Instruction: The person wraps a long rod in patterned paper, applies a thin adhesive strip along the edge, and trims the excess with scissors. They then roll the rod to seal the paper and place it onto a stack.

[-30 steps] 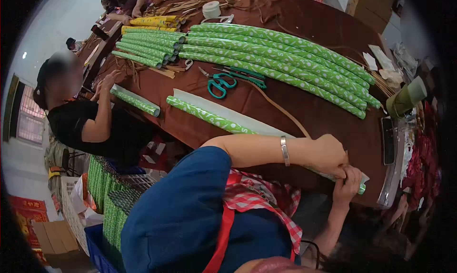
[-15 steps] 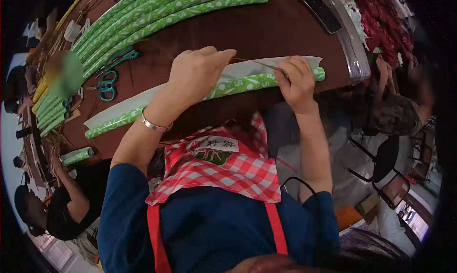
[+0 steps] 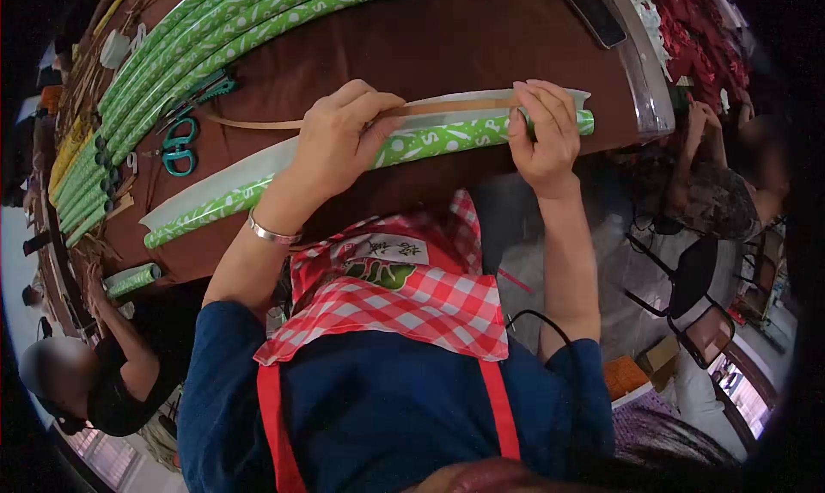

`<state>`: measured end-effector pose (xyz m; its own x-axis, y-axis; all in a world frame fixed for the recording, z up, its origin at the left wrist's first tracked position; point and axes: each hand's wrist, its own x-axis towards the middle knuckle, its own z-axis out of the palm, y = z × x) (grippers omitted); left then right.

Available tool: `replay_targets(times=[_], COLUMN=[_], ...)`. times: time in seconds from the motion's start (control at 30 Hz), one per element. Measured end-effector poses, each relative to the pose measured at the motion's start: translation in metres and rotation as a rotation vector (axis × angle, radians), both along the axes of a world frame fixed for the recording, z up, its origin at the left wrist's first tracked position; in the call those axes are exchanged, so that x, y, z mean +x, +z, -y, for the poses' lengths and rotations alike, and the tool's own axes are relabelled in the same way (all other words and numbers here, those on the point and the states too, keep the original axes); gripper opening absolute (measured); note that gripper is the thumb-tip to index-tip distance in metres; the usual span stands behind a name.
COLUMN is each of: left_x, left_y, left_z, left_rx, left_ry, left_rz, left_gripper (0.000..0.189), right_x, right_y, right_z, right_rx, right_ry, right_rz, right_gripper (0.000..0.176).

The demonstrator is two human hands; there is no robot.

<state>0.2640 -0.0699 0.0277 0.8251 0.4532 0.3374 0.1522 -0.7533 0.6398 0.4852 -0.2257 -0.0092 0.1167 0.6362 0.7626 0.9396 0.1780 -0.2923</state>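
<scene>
A narrow brown strip (image 3: 455,106) stretches between my two hands, above a partly rolled green patterned sheet (image 3: 447,142) with a white underside. My left hand (image 3: 344,138) pinches the strip near its middle, and the strip's free end curves off to the left over the table. With its thumb and fingers, my right hand (image 3: 545,136) grips the strip near the right end of the roll. The sheet lies along the table's near edge, its white side showing behind the rolled part.
Several green rolls (image 3: 258,20) lie at the back left. Teal-handled scissors (image 3: 179,149) and a dark cutter (image 3: 210,87) are beside them. A phone (image 3: 589,12) rests at the back right. Other people sit left and right; a chair (image 3: 692,278) stands at the right.
The strip has turned its flat side into view, and its left end now shows past my left hand. My left hand has shifted slightly left and down; my right hand has moved slightly right.
</scene>
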Motion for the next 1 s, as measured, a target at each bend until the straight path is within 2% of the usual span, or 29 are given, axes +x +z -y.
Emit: replay_targets(times=[0.23,0.4,0.6,0.8,0.87,1.0], left_x=[-0.001,-0.002,0.001,0.000,0.001,0.002], left_y=[-0.002,-0.006,-0.010,-0.009,-0.007,-0.003], left_z=[0.001,0.000,0.000,-0.002,-0.001,0.000], left_rx=[-0.002,0.172,0.214,0.188,0.198,0.214], left_ry=[0.020,0.011,0.041,0.021,0.013,0.011], left_rz=[0.015,-0.118,-0.029,-0.090,-0.116,-0.145], left_gripper=[0.015,0.019,0.016,0.015,0.015,0.015], right_x=[0.002,0.005,0.002,0.001,0.003,0.013], right_y=[-0.004,-0.007,-0.005,-0.010,-0.012,-0.009], right_z=[0.001,0.001,0.005,0.020,0.024,0.028], right_rx=[0.031,0.039,0.018,-0.016,0.013,0.052], right_ry=[-0.004,-0.002,-0.012,-0.122,-0.159,-0.230], right_rz=[0.021,0.046,0.046,0.039,-0.137,-0.046], right_gripper=[0.026,0.028,0.028,0.024,0.023,0.022])
